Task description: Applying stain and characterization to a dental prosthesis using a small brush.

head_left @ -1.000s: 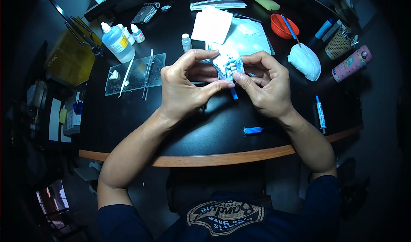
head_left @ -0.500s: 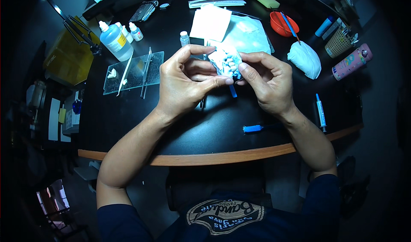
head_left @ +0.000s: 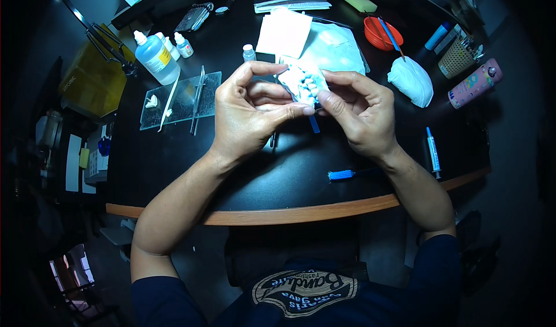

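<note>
A white dental model point(head_left: 302, 79) with a row of teeth is held up over the middle of the desk. Strong light washes out part of its surface. My left hand point(head_left: 246, 110) pinches its left side, thumb at the lower edge and index finger at the upper edge. On the other side, the fingertips and thumb of my right hand point(head_left: 365, 111) grip its right edge. Below the model, parts of a blue strip point(head_left: 314, 124) and a dark thin tool point(head_left: 273, 140) show on the desk, otherwise hidden by the model and my left hand.
Left stands a glass slab point(head_left: 152, 117) bearing slim tools, beside a bottle of clear liquid point(head_left: 155, 58). A blue-bristled brush point(head_left: 341, 175) and a syringe point(head_left: 433, 153) lie at right. Farther back are a red bowl point(head_left: 376, 37), a white bundle point(head_left: 410, 81) and white paper point(head_left: 284, 32).
The dental model has tilted slightly and shifted a little left in my hands. My right thumb has slid slightly left along its edge. Both hands keep their grip.
</note>
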`<action>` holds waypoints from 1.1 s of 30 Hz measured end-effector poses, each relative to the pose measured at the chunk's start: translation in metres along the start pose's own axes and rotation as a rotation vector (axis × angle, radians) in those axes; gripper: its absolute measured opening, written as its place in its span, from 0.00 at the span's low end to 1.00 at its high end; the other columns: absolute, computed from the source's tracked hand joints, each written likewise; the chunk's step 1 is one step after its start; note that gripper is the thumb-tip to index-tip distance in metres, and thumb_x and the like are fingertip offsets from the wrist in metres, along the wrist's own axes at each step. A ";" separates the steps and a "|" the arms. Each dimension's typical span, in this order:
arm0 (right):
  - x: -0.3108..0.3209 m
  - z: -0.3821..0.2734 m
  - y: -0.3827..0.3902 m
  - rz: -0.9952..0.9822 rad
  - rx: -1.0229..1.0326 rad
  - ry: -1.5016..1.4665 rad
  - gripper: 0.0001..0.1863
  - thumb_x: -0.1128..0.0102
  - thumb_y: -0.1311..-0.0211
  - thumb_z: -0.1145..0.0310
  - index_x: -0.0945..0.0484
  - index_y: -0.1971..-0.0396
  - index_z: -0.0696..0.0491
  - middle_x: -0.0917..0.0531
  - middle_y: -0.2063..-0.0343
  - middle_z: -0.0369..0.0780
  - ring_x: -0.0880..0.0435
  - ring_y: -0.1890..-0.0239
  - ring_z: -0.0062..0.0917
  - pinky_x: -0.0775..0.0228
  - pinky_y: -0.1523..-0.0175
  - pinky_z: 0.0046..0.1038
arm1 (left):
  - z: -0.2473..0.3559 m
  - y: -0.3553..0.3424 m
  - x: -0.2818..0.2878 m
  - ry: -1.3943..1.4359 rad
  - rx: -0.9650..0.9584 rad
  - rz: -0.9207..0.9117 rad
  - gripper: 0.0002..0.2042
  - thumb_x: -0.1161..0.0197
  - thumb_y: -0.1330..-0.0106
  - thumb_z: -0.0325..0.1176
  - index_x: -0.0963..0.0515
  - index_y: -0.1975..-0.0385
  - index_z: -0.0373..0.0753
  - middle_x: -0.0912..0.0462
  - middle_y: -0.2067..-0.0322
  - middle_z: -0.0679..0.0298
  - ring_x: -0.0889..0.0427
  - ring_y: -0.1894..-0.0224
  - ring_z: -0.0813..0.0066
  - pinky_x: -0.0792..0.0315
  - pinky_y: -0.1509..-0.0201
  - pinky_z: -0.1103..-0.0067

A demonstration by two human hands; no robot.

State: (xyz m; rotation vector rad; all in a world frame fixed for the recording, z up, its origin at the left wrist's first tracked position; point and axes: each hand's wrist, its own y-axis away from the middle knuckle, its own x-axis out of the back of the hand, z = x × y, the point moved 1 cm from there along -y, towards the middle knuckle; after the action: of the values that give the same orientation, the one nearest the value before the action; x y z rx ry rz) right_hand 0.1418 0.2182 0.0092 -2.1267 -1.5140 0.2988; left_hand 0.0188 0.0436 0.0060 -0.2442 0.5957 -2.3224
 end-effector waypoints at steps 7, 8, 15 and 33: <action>-0.001 -0.004 0.001 -0.037 0.043 0.115 0.27 0.26 0.39 0.78 0.21 0.40 0.65 0.15 0.46 0.52 0.11 0.46 0.33 0.10 0.50 0.26 | 0.002 0.003 -0.003 0.073 0.082 0.051 0.23 0.19 0.42 0.20 0.26 0.50 0.30 0.10 0.67 0.51 0.07 0.61 0.71 0.11 0.55 0.81; -0.003 -0.005 0.000 -0.049 0.066 0.123 0.28 0.25 0.41 0.78 0.22 0.39 0.65 0.16 0.45 0.52 0.11 0.45 0.34 0.10 0.49 0.27 | 0.003 0.003 -0.002 0.056 0.098 0.056 0.23 0.19 0.42 0.20 0.26 0.51 0.29 0.10 0.67 0.51 0.07 0.61 0.71 0.11 0.55 0.81; -0.009 -0.007 0.000 -0.080 0.102 0.209 0.35 0.22 0.43 0.81 0.27 0.35 0.67 0.16 0.45 0.52 0.13 0.41 0.35 0.13 0.40 0.31 | 0.001 0.006 -0.004 0.057 0.136 0.084 0.23 0.20 0.40 0.20 0.27 0.51 0.27 0.10 0.67 0.49 0.07 0.62 0.70 0.11 0.56 0.81; 0.003 -0.001 -0.001 -0.067 -0.167 -0.263 0.30 0.28 0.39 0.80 0.25 0.37 0.71 0.14 0.51 0.51 0.11 0.55 0.25 0.11 0.52 0.23 | 0.015 0.006 -0.005 -0.057 0.121 -0.018 0.10 0.23 0.34 0.26 0.18 0.60 0.30 0.11 0.76 0.61 0.13 0.74 0.83 0.23 0.72 0.89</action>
State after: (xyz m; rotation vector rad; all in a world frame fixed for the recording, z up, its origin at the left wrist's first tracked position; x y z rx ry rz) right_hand 0.1427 0.2211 0.0111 -2.2274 -1.8117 0.4576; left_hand 0.0314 0.0381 0.0159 -0.2587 0.4245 -2.3512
